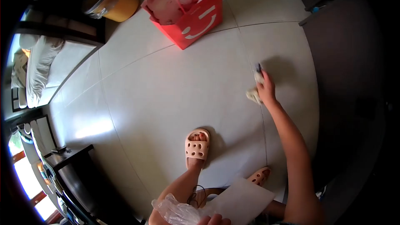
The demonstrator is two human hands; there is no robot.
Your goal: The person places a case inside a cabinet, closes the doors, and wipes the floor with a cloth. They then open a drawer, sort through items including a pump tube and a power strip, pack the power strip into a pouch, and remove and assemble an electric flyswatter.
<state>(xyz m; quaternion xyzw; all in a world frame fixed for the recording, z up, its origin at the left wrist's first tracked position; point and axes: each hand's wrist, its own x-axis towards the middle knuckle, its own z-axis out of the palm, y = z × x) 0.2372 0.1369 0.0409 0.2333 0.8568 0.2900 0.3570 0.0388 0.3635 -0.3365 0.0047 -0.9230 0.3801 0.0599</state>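
Observation:
My right hand [267,87] reaches forward over the tiled floor at the right. Its fingers are closed round a cream, cloth-like item [253,96], and a small dark tip shows above them; I cannot make out its exact kind. At the bottom edge only the fingertips of my left hand [214,220] show, curled by a crumpled clear plastic bag [177,210] and a flat white sheet [241,202]. Both lie over my lap, and the rest of that hand is out of frame.
A red paper bag [204,27] with a white smile stands on the floor [166,87] ahead. Behind it to the left is a yellow bin [123,4]. A dark cabinet [350,58] borders the right side. My feet wear peach slippers [197,149]. A black table [77,175] stands lower left.

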